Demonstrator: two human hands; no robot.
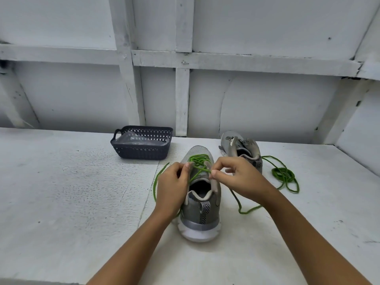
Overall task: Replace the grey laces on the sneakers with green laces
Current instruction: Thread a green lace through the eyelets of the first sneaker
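Left hand (pixel 174 187) has its fingers curled and pinches the green lace (pixel 200 162) at the left eyelet row of the near sneaker (pixel 200 204). The right hand (pixel 240 177) pinches the same lace between thumb and forefinger at the right eyelet row, other fingers loosely bent. Near sneaker is grey, upright on its sole at the middle of the white surface (pixel 61 192), long axis running straight away from the person, heel nearest, toe pointing to the back wall (pixel 267 103). Lace is crisscrossed over the tongue, toe end to about mid-way. One free end curves out left of the sneaker and down behind the left hand; another strand trails right, under the right wrist. Far sneaker (pixel 240 148) stands further back and right, just beyond the right hand, also heel toward the person, toe away and angled slightly left. Second green lace (pixel 284 175) lies in a loose coil on the surface just right of it, one strand reaching its heel. Dark basket (pixel 141 153) sits back left of the near sneaker, apart from it, with clear plastic inside.
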